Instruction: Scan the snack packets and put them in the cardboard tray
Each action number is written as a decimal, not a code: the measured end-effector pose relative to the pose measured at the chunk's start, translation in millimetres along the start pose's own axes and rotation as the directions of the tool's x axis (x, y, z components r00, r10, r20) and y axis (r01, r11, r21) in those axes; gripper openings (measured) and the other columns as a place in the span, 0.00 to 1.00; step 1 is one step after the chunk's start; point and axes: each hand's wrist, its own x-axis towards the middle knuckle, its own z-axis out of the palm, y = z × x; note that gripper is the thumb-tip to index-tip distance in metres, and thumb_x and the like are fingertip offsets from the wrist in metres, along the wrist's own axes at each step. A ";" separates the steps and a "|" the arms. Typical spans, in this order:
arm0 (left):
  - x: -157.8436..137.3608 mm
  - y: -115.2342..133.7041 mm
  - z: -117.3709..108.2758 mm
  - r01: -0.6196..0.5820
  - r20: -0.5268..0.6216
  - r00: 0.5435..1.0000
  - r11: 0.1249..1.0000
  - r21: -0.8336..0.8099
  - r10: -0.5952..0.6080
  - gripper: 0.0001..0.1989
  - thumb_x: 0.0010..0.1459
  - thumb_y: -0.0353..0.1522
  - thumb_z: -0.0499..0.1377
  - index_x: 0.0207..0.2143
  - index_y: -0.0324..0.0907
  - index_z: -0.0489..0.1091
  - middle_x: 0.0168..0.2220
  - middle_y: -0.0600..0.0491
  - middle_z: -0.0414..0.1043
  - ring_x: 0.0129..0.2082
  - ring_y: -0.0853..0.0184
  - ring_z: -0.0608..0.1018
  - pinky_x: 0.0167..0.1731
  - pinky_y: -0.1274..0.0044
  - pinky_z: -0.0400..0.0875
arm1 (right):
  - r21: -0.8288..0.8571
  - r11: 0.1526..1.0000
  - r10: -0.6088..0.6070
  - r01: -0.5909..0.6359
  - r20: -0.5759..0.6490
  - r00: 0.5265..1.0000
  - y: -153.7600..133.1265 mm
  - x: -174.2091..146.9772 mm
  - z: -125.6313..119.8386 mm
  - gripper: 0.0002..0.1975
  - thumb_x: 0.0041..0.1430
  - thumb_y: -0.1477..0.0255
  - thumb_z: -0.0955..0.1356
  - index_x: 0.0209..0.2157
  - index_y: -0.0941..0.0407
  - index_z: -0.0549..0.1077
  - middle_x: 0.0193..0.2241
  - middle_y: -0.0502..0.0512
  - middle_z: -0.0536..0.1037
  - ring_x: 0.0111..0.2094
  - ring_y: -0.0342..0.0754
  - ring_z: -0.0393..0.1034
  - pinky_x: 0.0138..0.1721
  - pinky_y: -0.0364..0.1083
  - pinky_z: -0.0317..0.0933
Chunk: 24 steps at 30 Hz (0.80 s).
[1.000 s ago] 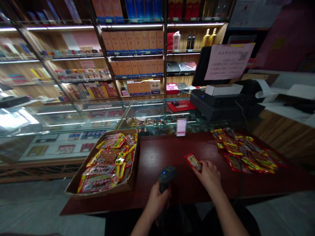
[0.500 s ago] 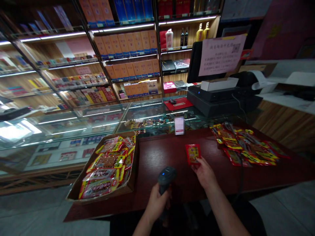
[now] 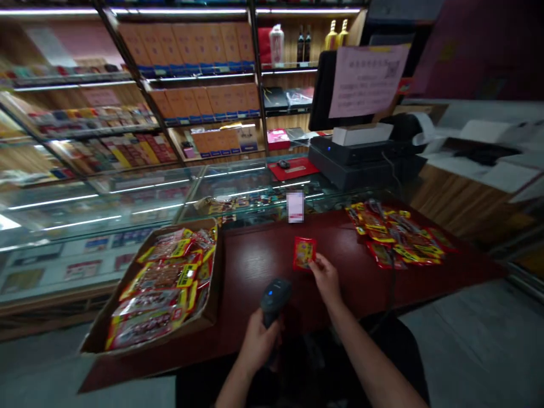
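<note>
My left hand (image 3: 258, 339) is wrapped round the handle of a dark barcode scanner (image 3: 275, 294), whose head shows a small blue light and points away from me. In my right hand (image 3: 326, 277) a small red snack packet (image 3: 304, 253) with a yellow-green middle is pinched by its right edge, just over the dark red tabletop (image 3: 255, 255). The scanner's head is a short way left of and nearer to me than the packet. Left of both hands stands a cardboard box (image 3: 215, 294) full of red and yellow snack packets (image 3: 164, 275).
A loose heap of snack packets (image 3: 395, 232) lies on the right, with a cable (image 3: 393, 289) hanging beside it. Behind the table are a glass display counter (image 3: 187, 198), a mouse (image 3: 283, 164) on a red mat, a monitor (image 3: 323, 90) with a paper sign, and stocked shelves.
The view has turned rightward, so most things sit further left in the picture. The packet in my right hand has come somewhat closer to the scanner. Both hands keep their holds.
</note>
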 end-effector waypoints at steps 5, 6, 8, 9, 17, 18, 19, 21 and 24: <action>0.4 -2.0 2.0 -0.022 -0.008 1.000 0.998 0.053 0.023 0.09 0.51 0.36 0.63 0.28 0.40 0.68 0.15 0.60 0.65 0.13 0.72 0.68 0.16 0.82 0.61 | 0.068 0.996 0.062 -0.066 0.058 0.996 10.4 2.4 3.2 0.20 0.53 0.56 0.72 0.42 0.53 0.71 0.34 0.56 0.83 0.35 0.54 0.79 0.39 0.51 0.71; 0.3 -2.2 2.0 -0.029 -0.012 0.999 0.998 0.062 0.030 0.09 0.51 0.35 0.63 0.28 0.40 0.68 0.15 0.60 0.65 0.14 0.72 0.68 0.16 0.82 0.61 | 0.074 0.994 0.070 -0.075 0.062 0.996 11.4 2.5 3.7 0.19 0.54 0.56 0.71 0.41 0.53 0.71 0.33 0.55 0.83 0.35 0.54 0.79 0.38 0.51 0.71; -0.2 -2.3 1.6 -0.036 -0.009 0.999 0.997 0.074 0.037 0.08 0.51 0.35 0.63 0.28 0.40 0.69 0.16 0.60 0.65 0.14 0.72 0.68 0.16 0.82 0.61 | 0.082 0.993 0.078 -0.082 0.053 0.996 12.6 2.6 3.6 0.18 0.53 0.56 0.72 0.40 0.52 0.71 0.32 0.54 0.83 0.34 0.54 0.78 0.38 0.51 0.71; -0.4 -2.2 1.4 -0.036 -0.002 0.999 0.996 0.076 0.036 0.08 0.50 0.34 0.63 0.29 0.40 0.69 0.16 0.60 0.65 0.14 0.72 0.68 0.16 0.82 0.61 | 0.086 0.993 0.078 -0.081 0.043 0.996 13.1 2.6 3.1 0.18 0.53 0.56 0.72 0.40 0.52 0.71 0.32 0.54 0.82 0.34 0.54 0.78 0.38 0.51 0.70; 0.5 -4.5 -0.7 -0.049 0.038 0.998 0.996 0.077 0.046 0.06 0.51 0.32 0.63 0.28 0.39 0.69 0.18 0.60 0.65 0.16 0.73 0.68 0.17 0.82 0.62 | 0.149 0.985 0.084 -0.090 0.044 0.995 12.9 2.8 0.5 0.17 0.50 0.58 0.73 0.37 0.51 0.69 0.32 0.51 0.80 0.36 0.52 0.76 0.41 0.50 0.68; 0.0 -3.8 -0.7 -0.051 0.041 0.998 0.996 0.073 0.048 0.06 0.51 0.32 0.63 0.27 0.39 0.69 0.17 0.60 0.64 0.16 0.73 0.68 0.17 0.82 0.61 | 0.156 0.983 0.089 -0.096 0.049 0.995 12.1 2.8 0.4 0.16 0.50 0.59 0.73 0.37 0.51 0.70 0.32 0.51 0.80 0.36 0.52 0.76 0.40 0.50 0.68; -0.6 -2.7 -0.6 -0.050 0.044 0.998 0.996 0.067 0.047 0.06 0.51 0.32 0.63 0.27 0.39 0.69 0.17 0.60 0.64 0.15 0.73 0.68 0.17 0.82 0.61 | 0.162 0.982 0.095 -0.102 0.050 0.994 11.4 2.9 0.2 0.16 0.49 0.59 0.73 0.37 0.52 0.70 0.33 0.51 0.80 0.36 0.53 0.76 0.40 0.50 0.67; -2.1 -0.6 -0.3 -0.050 0.047 0.998 0.997 0.064 0.047 0.07 0.50 0.32 0.63 0.25 0.39 0.68 0.16 0.60 0.63 0.15 0.73 0.67 0.17 0.81 0.60 | 0.175 0.978 0.105 -0.112 0.049 0.993 10.0 3.3 0.1 0.16 0.49 0.60 0.73 0.37 0.52 0.70 0.33 0.51 0.80 0.35 0.53 0.75 0.39 0.50 0.67; -3.5 -1.0 -0.9 -0.061 0.050 0.997 0.994 0.088 0.057 0.05 0.50 0.31 0.61 0.24 0.40 0.68 0.16 0.60 0.63 0.15 0.73 0.67 0.17 0.82 0.60 | 0.195 0.973 0.119 -0.126 0.046 0.992 9.1 3.9 1.0 0.17 0.49 0.59 0.73 0.37 0.52 0.70 0.33 0.51 0.80 0.35 0.53 0.75 0.39 0.50 0.68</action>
